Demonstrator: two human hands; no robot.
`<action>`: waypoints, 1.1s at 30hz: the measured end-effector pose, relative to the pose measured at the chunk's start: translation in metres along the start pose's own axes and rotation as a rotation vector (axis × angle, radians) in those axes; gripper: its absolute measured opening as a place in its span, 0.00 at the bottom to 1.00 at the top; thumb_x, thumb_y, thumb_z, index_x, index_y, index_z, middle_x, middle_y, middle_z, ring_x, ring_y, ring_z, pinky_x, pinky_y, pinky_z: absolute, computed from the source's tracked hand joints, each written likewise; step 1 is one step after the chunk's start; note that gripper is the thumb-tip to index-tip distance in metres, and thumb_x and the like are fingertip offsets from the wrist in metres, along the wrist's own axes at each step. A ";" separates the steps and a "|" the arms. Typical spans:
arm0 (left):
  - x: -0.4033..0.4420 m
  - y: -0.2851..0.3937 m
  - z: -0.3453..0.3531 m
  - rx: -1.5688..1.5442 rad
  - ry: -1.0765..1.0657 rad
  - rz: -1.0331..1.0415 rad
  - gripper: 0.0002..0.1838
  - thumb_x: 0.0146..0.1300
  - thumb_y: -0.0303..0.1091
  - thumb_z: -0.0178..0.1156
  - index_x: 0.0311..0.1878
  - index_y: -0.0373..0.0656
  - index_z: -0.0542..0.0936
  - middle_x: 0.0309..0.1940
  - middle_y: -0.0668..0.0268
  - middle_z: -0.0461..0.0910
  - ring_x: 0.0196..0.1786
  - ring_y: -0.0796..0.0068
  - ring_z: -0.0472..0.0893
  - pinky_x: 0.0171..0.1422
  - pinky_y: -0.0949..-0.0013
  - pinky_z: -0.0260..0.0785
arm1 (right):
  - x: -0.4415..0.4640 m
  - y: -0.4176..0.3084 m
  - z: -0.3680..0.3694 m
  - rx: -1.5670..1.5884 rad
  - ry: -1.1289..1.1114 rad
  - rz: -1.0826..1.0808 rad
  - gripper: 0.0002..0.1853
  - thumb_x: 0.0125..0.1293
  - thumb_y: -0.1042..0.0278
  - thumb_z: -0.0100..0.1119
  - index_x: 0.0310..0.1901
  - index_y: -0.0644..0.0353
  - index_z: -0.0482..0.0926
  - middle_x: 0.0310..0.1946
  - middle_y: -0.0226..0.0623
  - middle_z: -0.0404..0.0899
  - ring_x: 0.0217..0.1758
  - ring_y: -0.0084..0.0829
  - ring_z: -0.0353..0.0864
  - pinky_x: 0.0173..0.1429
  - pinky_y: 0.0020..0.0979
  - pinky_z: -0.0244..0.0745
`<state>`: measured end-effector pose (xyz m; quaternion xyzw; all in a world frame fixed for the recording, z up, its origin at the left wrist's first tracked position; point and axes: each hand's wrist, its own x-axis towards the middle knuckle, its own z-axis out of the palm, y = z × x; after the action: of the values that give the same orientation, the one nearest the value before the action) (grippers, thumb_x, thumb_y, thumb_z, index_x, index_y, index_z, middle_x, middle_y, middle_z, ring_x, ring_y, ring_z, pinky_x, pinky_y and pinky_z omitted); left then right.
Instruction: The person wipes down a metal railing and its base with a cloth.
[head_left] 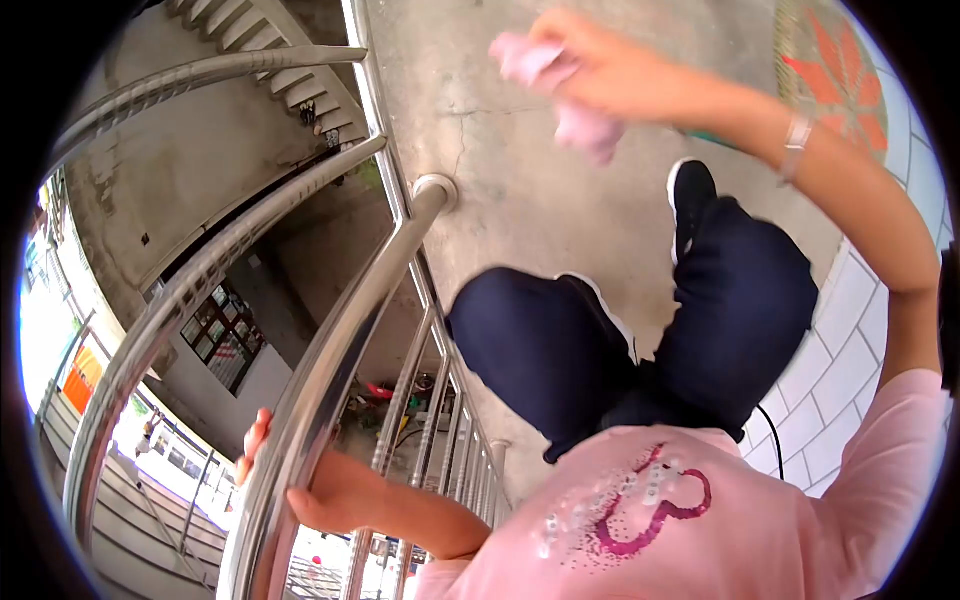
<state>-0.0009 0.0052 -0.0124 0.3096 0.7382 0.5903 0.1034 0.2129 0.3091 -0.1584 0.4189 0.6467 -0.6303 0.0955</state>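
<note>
My left hand (pixel 328 492) is closed round the thick shiny metal handrail (pixel 335 345) at lower left. Its fingertips show on the rail's far side, and the rail hides part of the hand. Up at the top, my right hand (pixel 600 70) holds a crumpled pink cloth (pixel 590 130). The cloth sticks out on both sides of the fist, above the concrete floor and away from the railing.
Thinner metal rails (pixel 220 235) and upright bars (pixel 410 405) fill the left side, with a lower level and a staircase (pixel 290 80) beyond. A mat with a red leaf pattern (pixel 835 75) lies at upper right. White tiled wall (pixel 845 340) runs along the right.
</note>
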 end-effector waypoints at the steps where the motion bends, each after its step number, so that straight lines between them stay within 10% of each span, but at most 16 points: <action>1: 0.001 0.000 0.003 0.059 0.056 0.028 0.25 0.54 0.44 0.55 0.54 0.41 0.71 0.49 0.55 0.74 0.58 0.55 0.70 0.67 0.52 0.59 | 0.025 0.015 0.029 -0.063 0.090 -0.072 0.19 0.64 0.61 0.55 0.53 0.61 0.72 0.41 0.39 0.79 0.41 0.29 0.78 0.48 0.32 0.74; 3: 0.002 -0.006 0.010 0.045 0.105 0.055 0.25 0.54 0.45 0.56 0.53 0.41 0.71 0.47 0.56 0.75 0.57 0.55 0.71 0.67 0.52 0.59 | 0.077 0.043 0.081 0.219 0.109 0.101 0.18 0.56 0.60 0.57 0.43 0.64 0.77 0.38 0.51 0.80 0.43 0.43 0.82 0.45 0.42 0.78; 7: 0.002 -0.010 0.026 0.156 0.325 0.178 0.28 0.56 0.51 0.54 0.53 0.39 0.72 0.44 0.57 0.76 0.52 0.55 0.74 0.67 0.49 0.59 | 0.138 0.059 0.168 0.400 -0.109 0.045 0.22 0.57 0.58 0.56 0.48 0.67 0.74 0.44 0.52 0.79 0.48 0.42 0.81 0.48 0.41 0.77; 13: -0.009 -0.012 0.043 0.362 0.430 0.142 0.32 0.65 0.54 0.49 0.59 0.33 0.71 0.54 0.49 0.75 0.62 0.50 0.72 0.72 0.48 0.60 | 0.166 0.070 0.231 1.234 -0.064 0.142 0.15 0.67 0.60 0.52 0.49 0.60 0.76 0.41 0.31 0.79 0.46 0.23 0.76 0.52 0.28 0.70; 21: -0.078 0.010 0.041 0.934 0.213 -0.099 0.38 0.67 0.56 0.51 0.68 0.34 0.60 0.61 0.47 0.66 0.60 0.51 0.72 0.68 0.49 0.64 | 0.113 0.090 0.294 0.703 0.394 -0.429 0.13 0.62 0.63 0.59 0.44 0.63 0.79 0.42 0.41 0.78 0.43 0.37 0.79 0.46 0.34 0.75; 24: -0.112 0.024 0.030 0.621 -0.105 -0.082 0.16 0.73 0.36 0.44 0.40 0.33 0.77 0.39 0.50 0.78 0.39 0.58 0.80 0.52 0.54 0.75 | 0.157 0.122 0.280 0.394 0.199 -0.408 0.16 0.65 0.65 0.57 0.52 0.62 0.75 0.46 0.38 0.76 0.48 0.30 0.77 0.51 0.29 0.73; 28: -0.122 0.016 0.060 0.432 -0.377 -0.060 0.14 0.70 0.40 0.49 0.41 0.38 0.75 0.31 0.54 0.79 0.35 0.60 0.80 0.48 0.52 0.73 | 0.172 0.127 0.276 0.110 0.261 -0.377 0.16 0.62 0.65 0.55 0.49 0.62 0.76 0.49 0.46 0.75 0.52 0.44 0.75 0.52 0.34 0.72; 33: -0.131 0.009 0.068 0.475 -0.495 -0.245 0.16 0.64 0.41 0.55 0.43 0.37 0.79 0.35 0.55 0.82 0.38 0.59 0.83 0.53 0.52 0.71 | 0.112 0.103 0.307 0.780 0.250 -0.246 0.13 0.60 0.69 0.56 0.46 0.63 0.74 0.40 0.41 0.76 0.46 0.36 0.76 0.54 0.36 0.70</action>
<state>0.1402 -0.0149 -0.0510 0.3678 0.8390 0.2927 0.2741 0.0864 0.0661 -0.3649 0.4167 0.4115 -0.7786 -0.2252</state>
